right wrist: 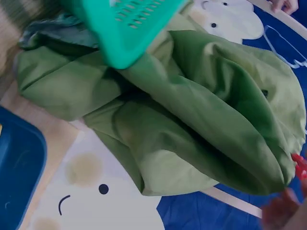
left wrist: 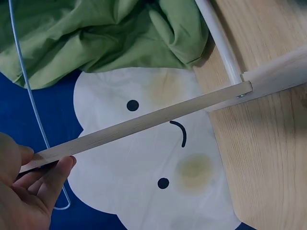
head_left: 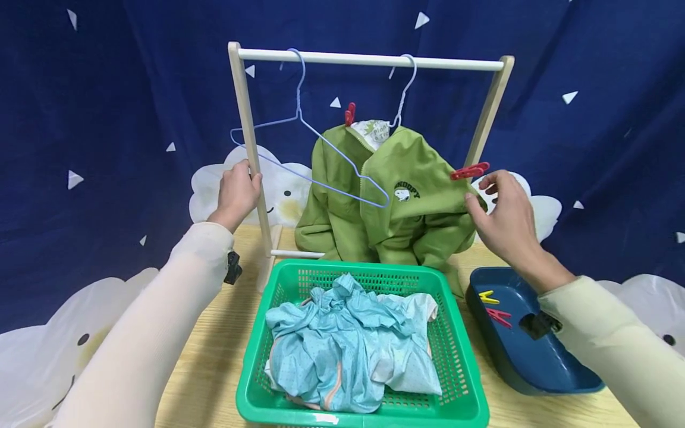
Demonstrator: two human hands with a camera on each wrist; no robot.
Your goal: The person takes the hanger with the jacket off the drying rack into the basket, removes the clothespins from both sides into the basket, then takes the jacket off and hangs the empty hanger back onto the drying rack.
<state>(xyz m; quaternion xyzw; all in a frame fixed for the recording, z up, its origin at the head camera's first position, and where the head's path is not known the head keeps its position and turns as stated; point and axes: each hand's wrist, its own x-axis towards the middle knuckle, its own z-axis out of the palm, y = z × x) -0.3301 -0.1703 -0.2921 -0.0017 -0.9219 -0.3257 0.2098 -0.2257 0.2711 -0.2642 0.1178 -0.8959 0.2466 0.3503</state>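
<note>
My left hand [head_left: 238,193] grips the left wooden post [left wrist: 144,120] of a small clothes rack, thumb on one side and fingers on the other. From its bar a green jacket [head_left: 342,178] hangs on a white hanger [head_left: 402,95]. One red clothespin [head_left: 350,114] sits at the collar, another red clothespin [head_left: 470,172] at the right shoulder. Beside that shoulder is my right hand [head_left: 508,214], fingers loosely bent and apart, thumb at the fabric's edge. The right wrist view shows this hand blurred near the pin.
An unused blue hanger [head_left: 342,191] hangs in front of the jacket. The green basket [head_left: 465,345] in front holds light-blue clothing [head_left: 342,345]. At right, a dark blue tub [head_left: 556,368] contains a yellow clothespin [head_left: 488,297] and a red one [head_left: 499,317].
</note>
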